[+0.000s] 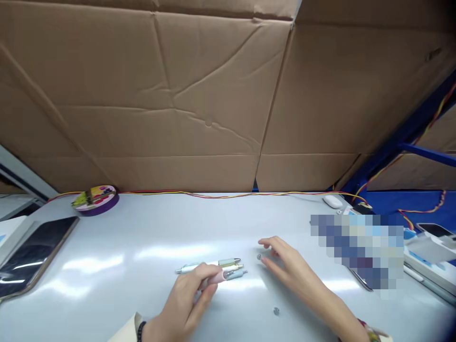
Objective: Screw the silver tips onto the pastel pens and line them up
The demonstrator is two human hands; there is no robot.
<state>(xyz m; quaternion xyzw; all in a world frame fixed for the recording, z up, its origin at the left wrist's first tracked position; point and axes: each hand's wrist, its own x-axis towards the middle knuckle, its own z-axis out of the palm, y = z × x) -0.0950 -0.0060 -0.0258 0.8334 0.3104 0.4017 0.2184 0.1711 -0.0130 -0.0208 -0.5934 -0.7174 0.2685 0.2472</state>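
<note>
My left hand (190,297) is closed around a pink pen (217,278), whose metal-looking tip end points right. Several pens lie on the table just behind and under that hand, among them one with a pale green grip (228,262) and a light blue one (240,274). To the right, my right hand (281,261) has its thumb and fingers apart with nothing between them. Its thumb tip is beside a small shiny round piece (259,257); whether they touch is unclear. Another small shiny piece (276,311) lies on the table nearer to me, below my right forearm.
The white table (160,228) ends at a cardboard wall (199,95). A round purple tin (101,204) and a dark tablet-like device (35,251) are at left. On the right are a white mouse (332,202) and a blurred-out area. Red-yellow wires (221,195) run along the back.
</note>
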